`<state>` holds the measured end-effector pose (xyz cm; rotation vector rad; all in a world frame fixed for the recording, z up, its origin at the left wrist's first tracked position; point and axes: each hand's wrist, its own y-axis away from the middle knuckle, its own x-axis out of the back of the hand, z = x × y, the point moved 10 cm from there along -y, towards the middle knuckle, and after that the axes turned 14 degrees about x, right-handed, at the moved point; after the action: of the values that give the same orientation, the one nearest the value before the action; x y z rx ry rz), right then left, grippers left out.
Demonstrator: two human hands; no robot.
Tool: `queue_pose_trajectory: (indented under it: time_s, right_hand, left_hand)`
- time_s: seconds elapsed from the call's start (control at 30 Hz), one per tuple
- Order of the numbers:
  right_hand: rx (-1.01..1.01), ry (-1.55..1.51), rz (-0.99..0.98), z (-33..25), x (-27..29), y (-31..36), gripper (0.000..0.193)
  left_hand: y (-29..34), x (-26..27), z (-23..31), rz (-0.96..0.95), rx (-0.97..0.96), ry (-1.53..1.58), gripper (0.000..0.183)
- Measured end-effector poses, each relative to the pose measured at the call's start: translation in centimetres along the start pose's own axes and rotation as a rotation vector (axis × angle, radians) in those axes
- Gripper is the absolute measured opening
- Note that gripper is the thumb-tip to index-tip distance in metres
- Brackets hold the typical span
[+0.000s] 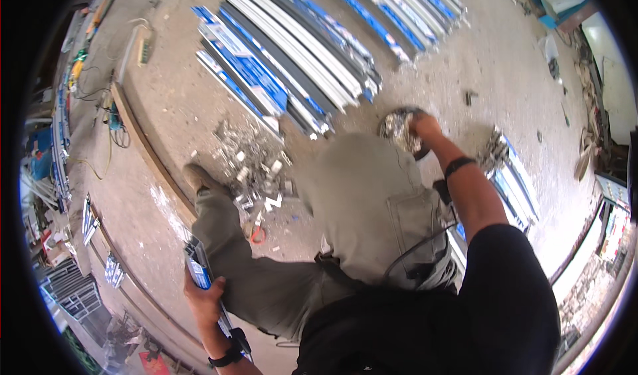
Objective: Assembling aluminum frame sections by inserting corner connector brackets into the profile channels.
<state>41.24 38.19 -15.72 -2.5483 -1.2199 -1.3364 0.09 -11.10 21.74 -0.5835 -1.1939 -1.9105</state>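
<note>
My left hand [203, 300] is closed around a metal profile [199, 268] with blue-and-white film on it, held beside my left leg. To the front right, my right hand [425, 128] reaches into a dark round bowl [421, 153] of small shiny metal pieces [399, 130]. Its fingers are curled down among the pieces; whatever they pinch is too small to make out. The bowl rests on the floor just beyond my bent right knee.
Long profiles [286, 49] in blue, white and dark grey lie ahead, with a second bundle [399, 12] farther right. Metal offcuts [249, 155] are heaped by my left foot. A wooden beam [147, 150] runs along the left. More profiles [515, 182] lie to my right.
</note>
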Motion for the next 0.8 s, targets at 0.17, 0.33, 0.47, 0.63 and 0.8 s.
queue_pose_trajectory:
  time_s: [0.17,0.33,0.47,0.63,0.8]
  right_hand:
    - [-0.069,0.057,0.049,-3.3,1.0,2.1,0.034]
    - [-0.104,0.162,-0.201,-5.7,0.5,1.2,0.031]
    - [-0.115,0.218,-0.226,-6.8,0.7,0.8,0.032]
    - [-0.211,0.24,-0.124,-7.6,2.1,2.5,0.039]
    - [-0.229,0.253,-0.157,-7.1,2.2,2.5,0.037]
  left_hand:
    - [0.2,-0.2,0.9,0.028,-0.033,-0.052,0.084]
    - [0.6,0.9,0.1,0.107,-0.02,-0.073,0.086]
    - [0.7,0.6,0.0,0.144,-0.098,-0.131,0.09]
    - [1.4,1.3,0.3,0.171,-0.103,-0.108,0.085]
    - [1.1,1.3,0.5,0.103,-0.143,-0.065,0.091]
